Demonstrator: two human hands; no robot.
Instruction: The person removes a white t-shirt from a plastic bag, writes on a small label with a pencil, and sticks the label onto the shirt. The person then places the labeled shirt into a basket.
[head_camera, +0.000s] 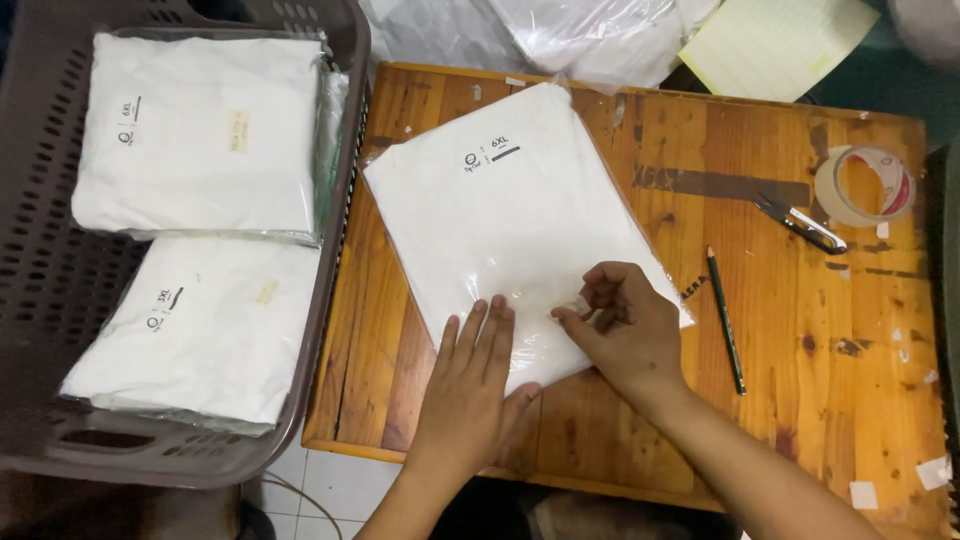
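While the left hand (470, 385) lies open and flat on the bagged white garment (510, 215) near the wooden table's (860, 300) front edge, the right hand (625, 325) pinches its lower bag edge, with bare tabletop reaching right to a pencil (726, 320).

A brown wooden table (800, 330) fills most of the view. Its top is worn, with dark spots, scratches and small white scraps of tape stuck on it. Below the table's near edge, under where the fingers are, there is a floor of pale tiles (320, 480) with dark lines between them. The light is soft and even. No walls or windows can be seen.
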